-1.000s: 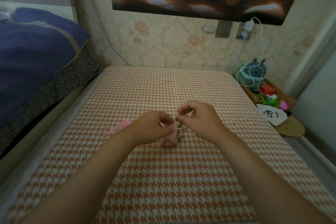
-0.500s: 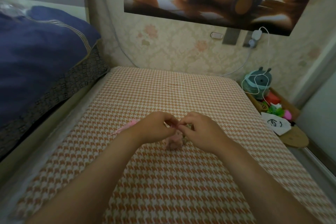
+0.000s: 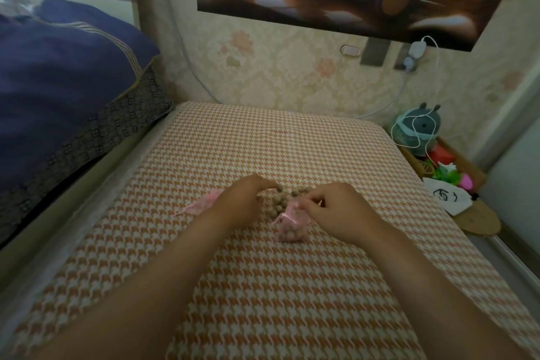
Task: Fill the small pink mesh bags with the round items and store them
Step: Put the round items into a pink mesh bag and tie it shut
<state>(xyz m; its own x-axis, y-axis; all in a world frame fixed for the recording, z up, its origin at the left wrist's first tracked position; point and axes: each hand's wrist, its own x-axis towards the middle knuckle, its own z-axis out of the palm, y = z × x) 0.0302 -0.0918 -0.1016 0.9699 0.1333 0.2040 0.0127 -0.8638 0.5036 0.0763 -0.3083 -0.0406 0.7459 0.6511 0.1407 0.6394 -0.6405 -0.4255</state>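
Note:
A small pink mesh bag (image 3: 290, 227) holding several tan round beads stands on the orange houndstooth cloth (image 3: 263, 286). My right hand (image 3: 333, 209) pinches the bag's top edge. A loose pile of tan beads (image 3: 277, 202) lies just behind the bag. My left hand (image 3: 244, 202) arches over the left side of that pile, fingertips touching the beads; whether a bead is between the fingers is hidden. Further pink mesh bags (image 3: 201, 204) lie flat to the left, partly behind my left wrist.
A dark blue quilt (image 3: 64, 76) rises on the bed to the left. At the right edge a wooden tray (image 3: 461, 166) carries a grey plush toy (image 3: 420, 131), a white cable, bright toys and a white pouch (image 3: 447, 199). The papered wall stands behind.
My hands have parted. The left one has let go of the bag's mouth and gone to the bead pile. The right hand keeps hold of the bag's top.

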